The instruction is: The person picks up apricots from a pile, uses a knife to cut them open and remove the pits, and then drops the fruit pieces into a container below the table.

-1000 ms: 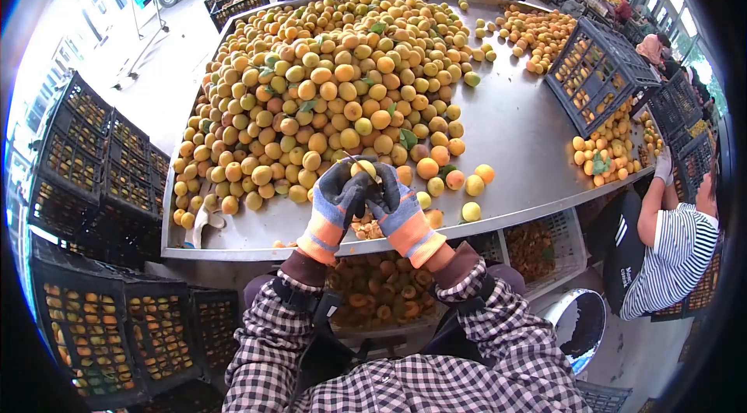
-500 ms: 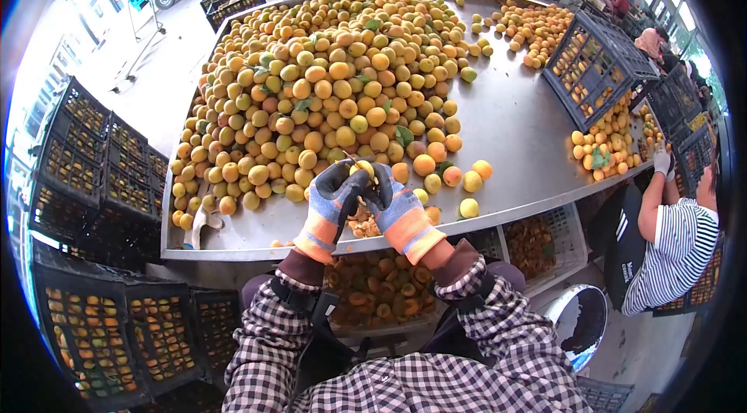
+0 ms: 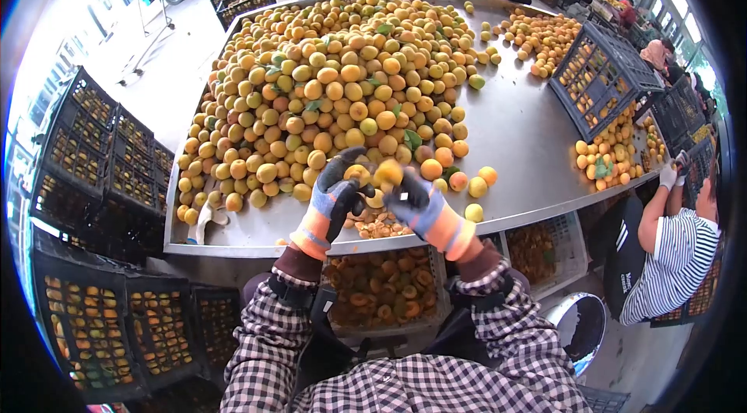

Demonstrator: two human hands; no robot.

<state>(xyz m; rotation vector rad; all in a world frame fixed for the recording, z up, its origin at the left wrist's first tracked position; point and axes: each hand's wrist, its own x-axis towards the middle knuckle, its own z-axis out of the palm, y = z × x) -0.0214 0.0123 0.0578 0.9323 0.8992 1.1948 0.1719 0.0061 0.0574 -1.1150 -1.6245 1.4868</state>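
Note:
Gloved in black, blue and orange, my left hand holds a yellow-orange fruit piece between thumb and fingers. Close to its right, my right hand is closed round another orange piece, which is blurred. Both hands are above the near edge of the metal table, apart from each other. The large fruit pile rises just beyond them. Pits or scraps lie on the table between the wrists. Below the edge, a crate holds opened fruit halves.
Stacked black crates stand at the left. A tilted crate spills fruit at the table's right. A striped-shirted person sits at the right, near a white bucket. Other people sit across the table. A glove lies near the left corner.
My hands have moved apart, with a fruit piece now in each. Earlier they were together around one fruit. The view has shifted slightly.

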